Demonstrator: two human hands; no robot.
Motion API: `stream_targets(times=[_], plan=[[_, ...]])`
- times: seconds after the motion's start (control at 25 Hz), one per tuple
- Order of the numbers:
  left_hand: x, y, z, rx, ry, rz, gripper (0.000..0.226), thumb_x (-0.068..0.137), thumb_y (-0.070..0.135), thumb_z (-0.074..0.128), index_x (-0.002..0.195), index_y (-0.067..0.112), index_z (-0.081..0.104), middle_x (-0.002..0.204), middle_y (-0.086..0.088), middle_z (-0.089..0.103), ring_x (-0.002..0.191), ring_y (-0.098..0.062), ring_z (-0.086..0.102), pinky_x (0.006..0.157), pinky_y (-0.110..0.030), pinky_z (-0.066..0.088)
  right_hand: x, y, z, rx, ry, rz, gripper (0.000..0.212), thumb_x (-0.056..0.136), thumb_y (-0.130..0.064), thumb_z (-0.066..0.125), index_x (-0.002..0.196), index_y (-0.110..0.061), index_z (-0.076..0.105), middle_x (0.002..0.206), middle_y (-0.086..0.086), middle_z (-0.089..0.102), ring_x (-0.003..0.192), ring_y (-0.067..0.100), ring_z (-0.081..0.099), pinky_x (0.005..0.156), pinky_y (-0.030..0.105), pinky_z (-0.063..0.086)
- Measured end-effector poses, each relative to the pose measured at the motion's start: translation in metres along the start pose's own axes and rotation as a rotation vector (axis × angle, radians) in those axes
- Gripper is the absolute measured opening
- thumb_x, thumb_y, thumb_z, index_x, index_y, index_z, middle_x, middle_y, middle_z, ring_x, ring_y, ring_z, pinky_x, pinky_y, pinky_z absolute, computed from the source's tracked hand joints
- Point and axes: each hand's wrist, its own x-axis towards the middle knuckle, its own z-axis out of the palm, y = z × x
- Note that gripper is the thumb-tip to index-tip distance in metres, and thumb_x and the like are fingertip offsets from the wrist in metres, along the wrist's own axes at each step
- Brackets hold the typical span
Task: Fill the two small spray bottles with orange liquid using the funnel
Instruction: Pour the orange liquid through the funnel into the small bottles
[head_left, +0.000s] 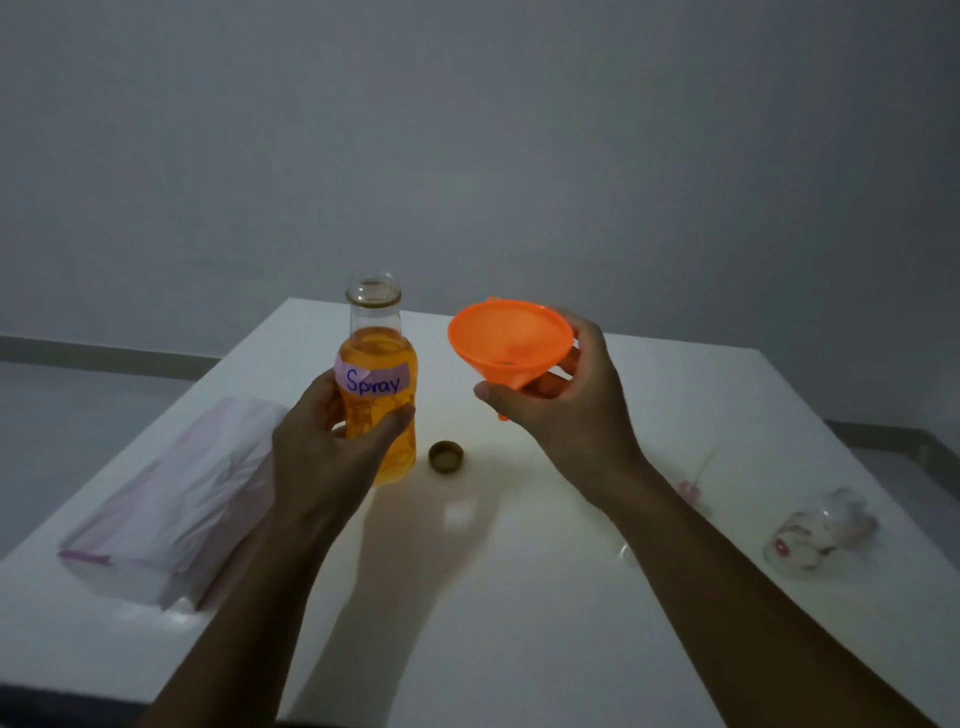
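Note:
My left hand (322, 457) grips a clear glass bottle (378, 358) of orange liquid, uncapped, with a pink label reading "Spray". It stands upright above the white table (519, 597). My right hand (561, 400) holds an orange funnel (511, 343) in the air to the right of the bottle, wide mouth up and tilted toward me. The bottle's dark cap (445, 457) lies on the table between my hands. A small clear spray bottle (821, 530) lies on its side at the right. A thin pink spray pump (693, 486) lies near it.
A flat plastic bag (171, 499) with a pink strip lies on the left part of the table. A grey wall stands behind the table's far edge. The room is dim.

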Motion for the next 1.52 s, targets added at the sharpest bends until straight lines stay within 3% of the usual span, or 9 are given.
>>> stream_targets(times=[0.2,0.32,0.4,0.68,0.84,1.16,1.36,1.44,1.52], plan=[[-0.038,0.027,0.003,-0.002,-0.156,0.079,0.054,0.067,0.051,0.078,0.115,0.040,0.055,0.102,0.024,0.062,0.094,0.003,0.060,0.070,-0.014,0.044,-0.051,-0.017,-0.074,0.009,0.098,-0.055,0.093,0.060,-0.028,0.094,0.139,-0.033,0.046,0.132,-0.008,0.057,0.114,0.014,0.062,0.082,0.037,0.062],[-0.057,0.031,0.007,-0.009,-0.207,0.078,0.063,0.062,0.062,0.069,0.118,0.035,0.059,0.106,0.019,0.066,0.096,0.000,0.062,0.071,-0.015,0.046,-0.064,-0.013,-0.106,0.004,0.155,-0.046,0.088,0.062,-0.021,0.093,0.138,-0.029,0.048,0.129,-0.007,0.059,0.110,0.008,0.062,0.071,0.014,0.057],[-0.068,0.032,0.012,-0.002,-0.230,0.097,0.065,0.064,0.058,0.072,0.121,0.027,0.060,0.109,0.011,0.068,0.098,-0.004,0.063,0.072,-0.017,0.047,-0.068,-0.006,-0.123,0.013,0.189,-0.029,0.087,0.064,-0.018,0.092,0.139,-0.027,0.048,0.131,-0.005,0.058,0.111,0.009,0.060,0.065,0.007,0.052],[-0.075,0.038,0.041,-0.011,-0.234,0.108,0.062,0.068,0.045,0.074,0.124,0.022,0.058,0.109,0.005,0.065,0.095,-0.001,0.058,0.069,-0.014,0.044,-0.069,0.024,-0.137,0.005,0.183,0.021,0.088,0.065,-0.024,0.092,0.140,-0.030,0.046,0.132,-0.008,0.056,0.115,0.009,0.058,0.079,0.015,0.056],[-0.076,0.040,0.054,-0.022,-0.235,0.110,0.059,0.067,0.045,0.072,0.120,0.023,0.060,0.106,0.005,0.066,0.095,-0.002,0.059,0.068,-0.013,0.043,-0.065,0.034,-0.136,0.036,0.154,0.039,0.090,0.063,-0.025,0.093,0.140,-0.031,0.047,0.133,-0.006,0.057,0.118,0.017,0.059,0.090,0.044,0.059],[-0.078,0.049,0.054,0.106,-0.270,0.217,0.065,0.069,0.053,0.077,0.125,0.024,0.060,0.109,0.013,0.065,0.092,0.005,0.059,0.071,-0.006,0.042,-0.063,0.044,-0.136,-0.045,0.110,0.023,0.092,0.065,-0.028,0.092,0.143,-0.030,0.043,0.138,-0.009,0.052,0.122,0.016,0.053,0.091,0.031,0.056],[-0.058,0.071,0.050,0.155,-0.385,0.387,0.056,0.069,0.042,0.079,0.118,0.043,0.051,0.103,0.032,0.056,0.094,0.012,0.059,0.068,0.001,0.044,-0.063,0.044,-0.133,-0.026,0.099,0.001,0.094,0.062,-0.028,0.093,0.142,-0.030,0.044,0.136,-0.011,0.053,0.121,0.013,0.055,0.092,0.031,0.057],[-0.045,0.077,0.049,0.233,-0.416,0.458,0.061,0.066,0.042,0.077,0.122,0.040,0.052,0.105,0.029,0.058,0.090,0.008,0.061,0.071,-0.003,0.046,-0.063,0.044,-0.131,-0.019,0.081,-0.012,0.094,0.062,-0.026,0.093,0.142,-0.029,0.044,0.136,-0.011,0.054,0.120,0.013,0.056,0.090,0.033,0.059],[-0.033,0.080,0.049,0.311,-0.429,0.518,0.066,0.065,0.039,0.077,0.126,0.030,0.056,0.109,0.013,0.066,0.089,-0.003,0.063,0.075,-0.015,0.051,-0.063,0.045,-0.130,-0.023,0.066,-0.027,0.093,0.063,-0.026,0.093,0.142,-0.029,0.044,0.136,-0.010,0.054,0.120,0.013,0.057,0.088,0.036,0.061]])
